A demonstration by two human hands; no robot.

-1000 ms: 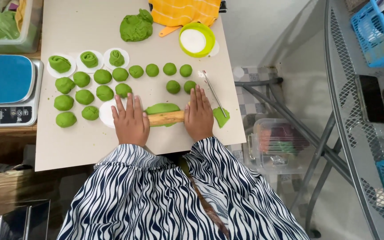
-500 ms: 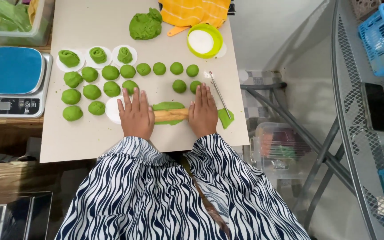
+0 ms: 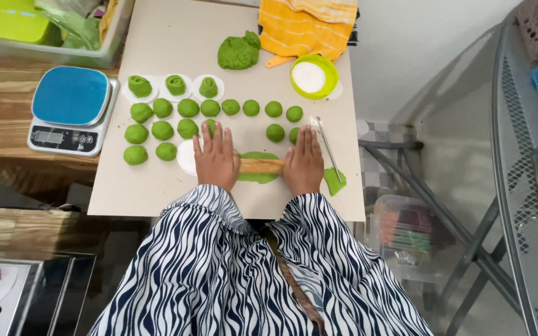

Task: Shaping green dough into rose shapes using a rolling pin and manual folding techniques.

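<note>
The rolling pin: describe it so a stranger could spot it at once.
Find the pale work board. At its near edge both hands, left hand and right hand, press a wooden rolling pin across flattened green dough. It is the only wooden bar among round green dough balls.

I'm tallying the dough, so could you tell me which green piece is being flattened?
The green piece under the wooden rolling pin; the others remain balls.
</note>
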